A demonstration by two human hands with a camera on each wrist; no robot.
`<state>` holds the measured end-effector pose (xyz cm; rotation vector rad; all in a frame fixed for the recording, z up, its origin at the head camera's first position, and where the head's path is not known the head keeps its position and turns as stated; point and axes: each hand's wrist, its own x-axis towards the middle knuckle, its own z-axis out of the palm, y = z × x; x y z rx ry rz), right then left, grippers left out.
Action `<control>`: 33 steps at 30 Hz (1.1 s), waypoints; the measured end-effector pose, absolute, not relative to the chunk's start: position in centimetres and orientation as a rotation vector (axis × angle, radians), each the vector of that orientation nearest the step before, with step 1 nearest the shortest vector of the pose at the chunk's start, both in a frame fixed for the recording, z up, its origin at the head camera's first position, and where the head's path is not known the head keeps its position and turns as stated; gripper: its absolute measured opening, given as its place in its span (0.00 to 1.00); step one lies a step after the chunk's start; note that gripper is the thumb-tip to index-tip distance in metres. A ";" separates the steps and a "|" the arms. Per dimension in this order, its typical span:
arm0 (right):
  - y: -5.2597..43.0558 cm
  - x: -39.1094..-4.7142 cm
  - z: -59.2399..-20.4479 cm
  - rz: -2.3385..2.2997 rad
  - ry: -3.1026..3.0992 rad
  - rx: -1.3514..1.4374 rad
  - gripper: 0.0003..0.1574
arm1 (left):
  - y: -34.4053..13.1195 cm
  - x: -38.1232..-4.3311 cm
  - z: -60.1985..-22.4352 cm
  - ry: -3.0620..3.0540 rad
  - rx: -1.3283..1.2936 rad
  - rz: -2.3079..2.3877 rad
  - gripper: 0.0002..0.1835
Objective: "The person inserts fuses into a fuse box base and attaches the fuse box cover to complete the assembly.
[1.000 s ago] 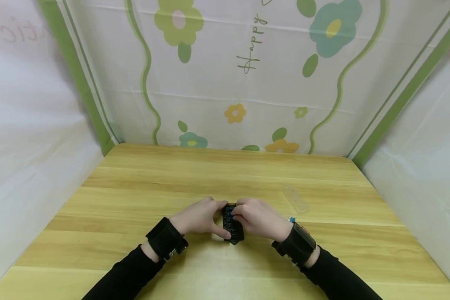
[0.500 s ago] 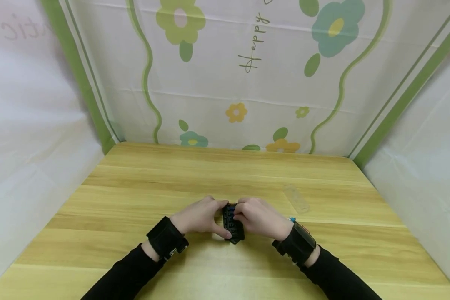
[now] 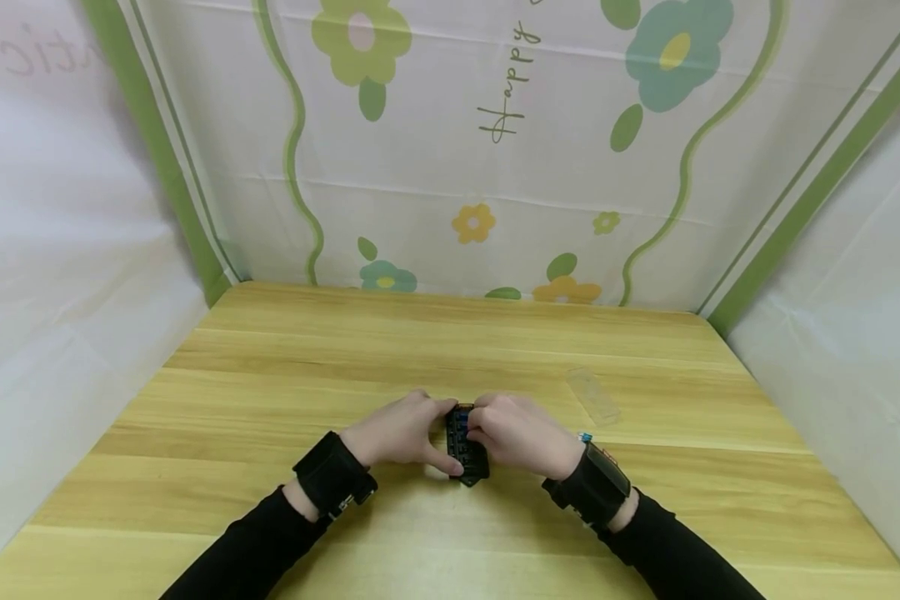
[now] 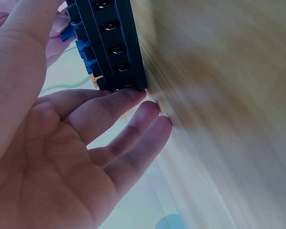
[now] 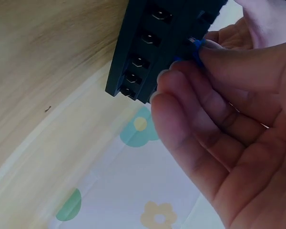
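A black fuse box (image 3: 471,460) with side terminals stands on the table between both hands. My left hand (image 3: 405,432) grips it by its ends, thumb at the near end and fingertips at the far end. In the left wrist view, blue blade fuses and an orange fuse (image 4: 94,80) sit in a row along its top. My right hand (image 3: 521,433) pinches a blue blade fuse (image 5: 197,51) between thumb and index finger at the top of the box. Fingers partly cover this fuse, so how deep it sits cannot be told.
A clear plastic cover (image 3: 594,398) lies on the wooden table (image 3: 270,375) to the right, beyond the right hand. A small blue item (image 3: 585,437) shows just behind the right wrist. Printed cloth (image 3: 420,167) hangs at the back and sides.
The right hand keeps its pinch at the top of the box, with at most tiny finger shifts. The left hand and the box hold still; the head view tilts slightly.
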<state>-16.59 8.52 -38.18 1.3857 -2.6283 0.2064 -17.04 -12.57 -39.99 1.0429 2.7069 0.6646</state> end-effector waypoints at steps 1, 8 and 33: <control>8.4 -16.5 -38.1 0.187 -2.628 1.382 0.05 | -12.6 -17.0 -40.0 2.704 1.038 0.668 0.45; 8.3 -16.4 -38.2 0.101 -2.586 1.378 0.06 | -12.5 -17.1 -39.8 2.700 1.038 0.670 0.42; 7.1 -17.0 -36.9 0.066 -2.637 1.557 0.24 | -12.6 -17.2 -40.3 2.652 1.094 0.835 0.33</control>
